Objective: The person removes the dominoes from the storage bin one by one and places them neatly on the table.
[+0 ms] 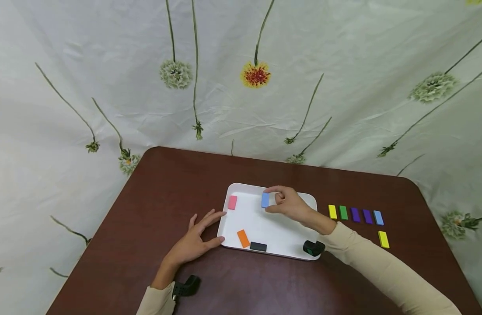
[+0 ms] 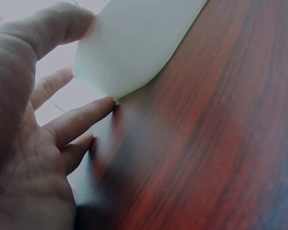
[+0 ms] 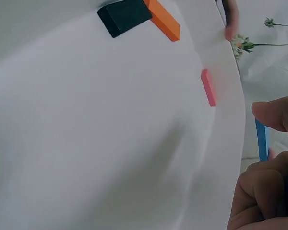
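Between thumb and finger, my right hand (image 1: 292,205) pinches a light blue rectangular block (image 1: 265,200) above the far part of a white tray (image 1: 280,229). The right wrist view shows this blue block (image 3: 262,139) held by its two ends. My left hand (image 1: 193,243) has its fingers spread, with fingertips at the tray's left edge. In the left wrist view, thumb and fingertips meet the white tray's side (image 2: 129,52). Inside the tray lie a pink block (image 1: 232,202) at the far left, a tilted orange block (image 1: 243,238) and a black block (image 1: 258,246) along the near side.
Right of the tray, a row on the brown table (image 1: 178,183) holds a yellow block (image 1: 333,212), a green block (image 1: 343,213), two purple blocks (image 1: 355,215) and a blue block (image 1: 378,218). Another yellow block (image 1: 383,239) lies nearer. A flower-printed cloth (image 1: 217,96) hangs behind.
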{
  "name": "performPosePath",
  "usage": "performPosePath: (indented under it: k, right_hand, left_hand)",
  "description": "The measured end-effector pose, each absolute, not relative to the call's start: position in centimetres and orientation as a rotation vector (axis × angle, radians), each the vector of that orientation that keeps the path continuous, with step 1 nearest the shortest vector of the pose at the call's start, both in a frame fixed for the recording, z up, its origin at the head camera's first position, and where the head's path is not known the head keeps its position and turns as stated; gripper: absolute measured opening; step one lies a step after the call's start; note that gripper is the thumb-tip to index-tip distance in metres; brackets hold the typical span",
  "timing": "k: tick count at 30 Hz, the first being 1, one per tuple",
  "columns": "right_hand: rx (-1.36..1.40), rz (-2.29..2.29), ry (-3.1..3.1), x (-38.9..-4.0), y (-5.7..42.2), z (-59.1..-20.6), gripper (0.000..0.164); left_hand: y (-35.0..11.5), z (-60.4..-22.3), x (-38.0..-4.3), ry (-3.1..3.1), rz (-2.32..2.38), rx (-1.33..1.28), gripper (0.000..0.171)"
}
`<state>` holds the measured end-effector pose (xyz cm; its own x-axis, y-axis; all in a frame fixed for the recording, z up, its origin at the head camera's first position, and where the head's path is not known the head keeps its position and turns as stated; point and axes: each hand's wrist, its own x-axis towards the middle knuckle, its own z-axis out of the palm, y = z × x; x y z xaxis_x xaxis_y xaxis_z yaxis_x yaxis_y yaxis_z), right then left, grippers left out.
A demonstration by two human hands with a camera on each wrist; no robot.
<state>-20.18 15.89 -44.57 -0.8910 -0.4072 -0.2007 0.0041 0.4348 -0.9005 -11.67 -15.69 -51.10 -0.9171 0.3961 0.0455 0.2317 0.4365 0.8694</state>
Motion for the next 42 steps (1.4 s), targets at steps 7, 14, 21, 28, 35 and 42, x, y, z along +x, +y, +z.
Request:
performPosePath:
  k: [7, 14, 21, 28, 35, 42]
  right_hand:
    - [-0.381, -1.502, 2.352, -19.5, 22.3, -43.1, 0.051]
    - [-0.39, -1.511, 2.374, -17.8, 29.2, -43.4, 0.05]
    - [-0.339, -1.475, 2.364, -15.9, 34.5, -44.5, 0.052]
    - [-0.318, -1.301, 2.542, -13.9, 38.3, -45.9, 0.048]
    - [-0.338, -1.181, 2.652, -12.7, 41.1, -46.8, 0.043]
    - [-0.351, -1.116, 2.672, -12.2, 41.8, -47.1, 0.044]
  left_hand:
    - [-15.7, -51.0, -11.8, 2.528, 1.489, 0.558, 0.068]
    - [-15.6, -51.0, -11.9, 2.52, 1.489, 0.527, 0.068]
    - [-15.5, -50.7, -11.9, 2.521, 1.483, 0.523, 0.067]
    - [-15.3, -51.0, -11.8, 2.527, 1.492, 0.531, 0.067]
    - [-15.2, -51.2, -11.8, 2.529, 1.498, 0.539, 0.066]
    - [-15.4, -50.9, -11.8, 2.529, 1.492, 0.524, 0.066]
